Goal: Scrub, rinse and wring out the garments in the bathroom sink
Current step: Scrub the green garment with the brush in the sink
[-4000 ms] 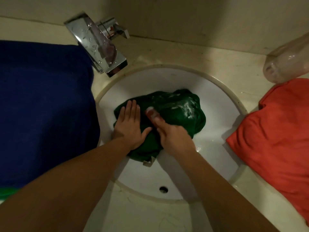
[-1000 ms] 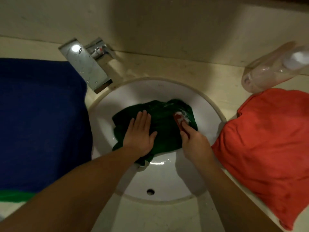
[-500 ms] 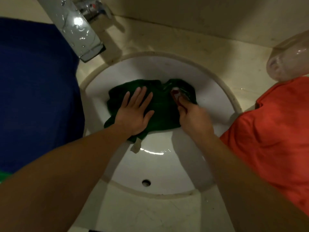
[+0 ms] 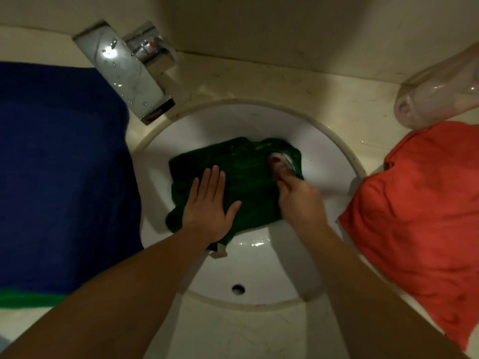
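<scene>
A wet dark green garment (image 4: 241,177) lies spread in the white round sink (image 4: 334,156). My left hand (image 4: 210,206) presses flat on its left half, fingers straight and together. My right hand (image 4: 298,200) grips a small pale scrubbing object with a reddish patch (image 4: 278,163) and holds it against the garment's far right corner, where there is some foam. The object is blurred and partly hidden by my fingers.
A chrome faucet (image 4: 129,71) juts over the sink's back left rim. A dark blue cloth (image 4: 59,177) covers the counter on the left, an orange-red garment (image 4: 420,216) lies on the right, and a clear plastic bottle (image 4: 438,92) lies behind it. The overflow hole (image 4: 238,288) sits near the front rim.
My right hand has carried the scrubbing object from the garment's middle to its far right corner. My left hand stays flat on the cloth, which now lies flatter. My head has shifted.
</scene>
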